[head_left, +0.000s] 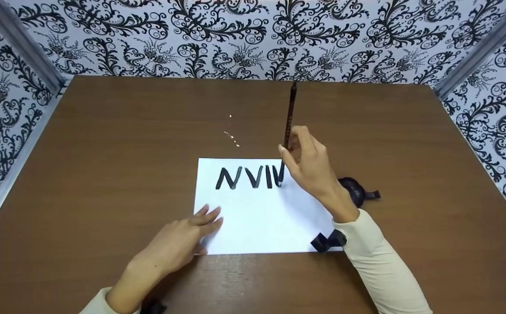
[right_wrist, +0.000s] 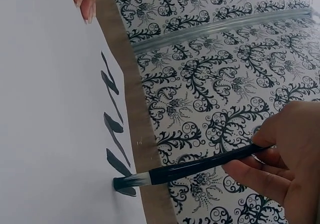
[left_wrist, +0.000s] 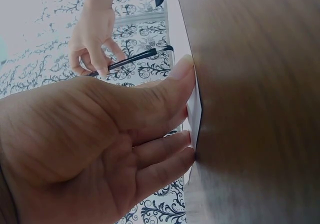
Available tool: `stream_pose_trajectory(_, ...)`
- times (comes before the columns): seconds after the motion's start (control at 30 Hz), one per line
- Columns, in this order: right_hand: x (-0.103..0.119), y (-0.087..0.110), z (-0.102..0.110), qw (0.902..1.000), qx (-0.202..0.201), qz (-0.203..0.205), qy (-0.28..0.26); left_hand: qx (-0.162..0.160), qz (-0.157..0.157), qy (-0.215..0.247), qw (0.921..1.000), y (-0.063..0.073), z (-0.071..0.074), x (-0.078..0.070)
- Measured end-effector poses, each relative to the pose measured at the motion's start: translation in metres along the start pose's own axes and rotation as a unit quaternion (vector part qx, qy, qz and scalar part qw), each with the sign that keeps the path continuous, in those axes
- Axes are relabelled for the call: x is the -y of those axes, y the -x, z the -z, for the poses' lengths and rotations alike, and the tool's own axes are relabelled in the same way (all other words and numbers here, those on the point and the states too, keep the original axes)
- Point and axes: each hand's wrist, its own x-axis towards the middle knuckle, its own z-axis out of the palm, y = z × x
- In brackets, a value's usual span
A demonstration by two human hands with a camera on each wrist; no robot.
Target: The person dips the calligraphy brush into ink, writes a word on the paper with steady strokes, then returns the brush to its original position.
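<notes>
A white sheet of paper lies on the brown table with thick black brush strokes along its far edge. My right hand pinches a dark paintbrush partway along its handle, between thumb and fingers. The wet black bristles touch the paper at the rightmost stroke, and the handle stands nearly upright. At the sheet's near left corner my left hand rests with fingers extended on the paper. In the left wrist view its thumb lies by the paper's edge.
A round black object with a tab and a black strap-like piece show on either side of the right wrist. Small pale flecks lie beyond the paper. Black-and-white patterned walls border the table.
</notes>
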Motion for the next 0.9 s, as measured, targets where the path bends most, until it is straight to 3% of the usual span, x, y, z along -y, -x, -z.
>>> stream_pose_trajectory(0.13,0.003,-0.001,0.003,1.0000,-0.003,-0.003,-0.005,0.000,-0.002,0.000,1.0000,0.001,0.000,0.000)
stream_pose_trajectory(0.33,0.001,-0.005,0.009,0.9973,-0.069,-0.011,-0.023,-0.006,-0.005,-0.001,1.0000,0.001,0.001,0.000)
stream_pose_trajectory(0.43,-0.005,-0.005,0.007,0.9961,-0.084,-0.007,-0.027,-0.006,-0.003,-0.001,1.0000,0.001,0.001,0.000)
stream_pose_trajectory(0.9,-0.024,0.001,-0.010,0.9936,-0.084,0.023,-0.072,-0.005,-0.003,0.003,1.0000,0.001,0.001,-0.001)
